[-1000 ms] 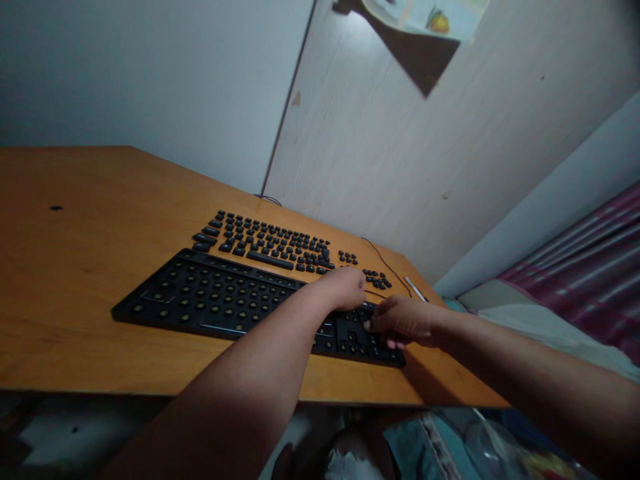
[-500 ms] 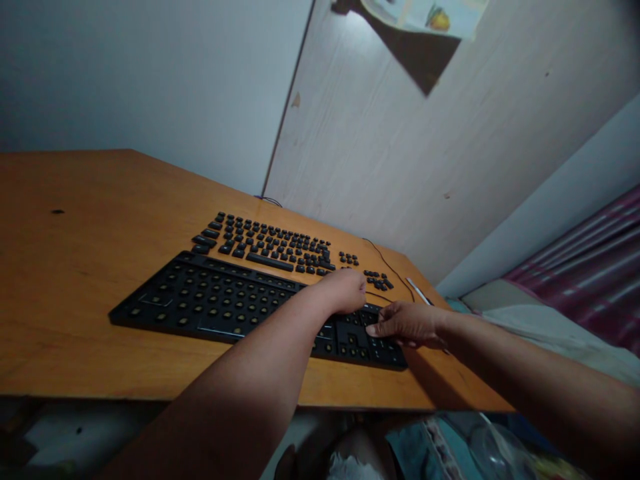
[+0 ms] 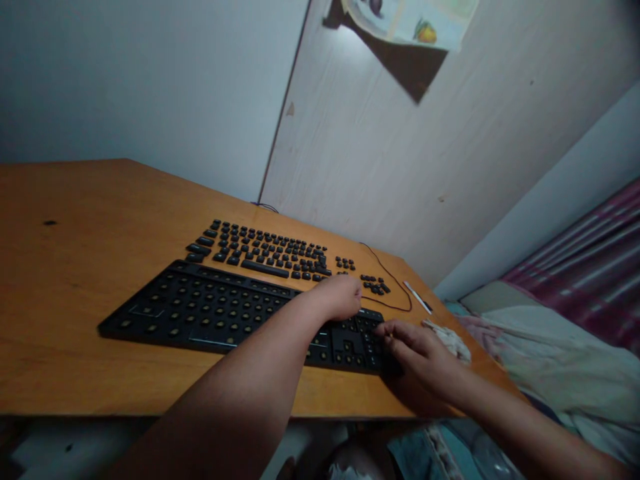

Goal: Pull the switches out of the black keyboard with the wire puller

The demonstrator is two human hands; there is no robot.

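A black keyboard with its keycaps off lies along the front of the desk, small yellowish key mounts showing. My left hand is closed over its far edge, right of the middle; the curled fingertips are turned away, hiding what they hold, if anything. At the number pad end, my right hand has thumb and fingers pinched together just over the keys; anything between them is too small to make out. Behind the keyboard, loose black keycaps lie in rows, a long space bar among them.
A dark cable curves behind the keyboard. A white pen-like stick and a crumpled pale cloth lie on the wooden desk at the right. The wall stands behind, bedding to the right.
My right hand has drawn off the number pad toward the right edge, its fingers now pinched. The cloth behind it has come into view. My left hand keeps its place on the keyboard.
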